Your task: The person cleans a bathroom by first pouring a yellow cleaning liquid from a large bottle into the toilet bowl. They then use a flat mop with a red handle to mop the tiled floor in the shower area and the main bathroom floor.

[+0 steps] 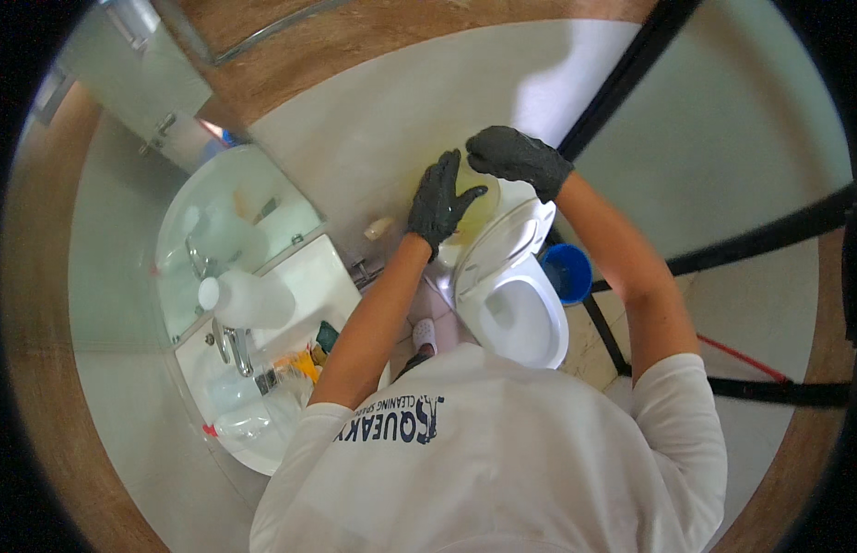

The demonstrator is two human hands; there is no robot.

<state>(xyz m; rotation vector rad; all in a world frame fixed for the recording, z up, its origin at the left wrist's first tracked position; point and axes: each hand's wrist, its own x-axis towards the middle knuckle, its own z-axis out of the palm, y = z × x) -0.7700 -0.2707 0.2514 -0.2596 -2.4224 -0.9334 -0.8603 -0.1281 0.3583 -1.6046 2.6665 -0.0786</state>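
Both my hands wear black gloves and reach forward over the back of a white toilet [555,339], whose lid [508,241] is raised. A pale yellow, see-through, rounded thing [479,201] lies between them above the tank; its kind is unclear. My left hand [437,205] is open beside its left edge, with the thumb stretched across it and the fingers pointing away from me. At its far right edge my right hand [519,161] is closed with curled fingers. Whatever those fingers may hold is hidden.
On the left, a white sink [308,263] bears a white jug [255,300], a faucet [236,348], a clear bottle [244,422], an orange packet [305,363] and a dark green pad [328,335]. A blue bucket [583,276] stands right of the toilet, near black-framed panels [769,230].
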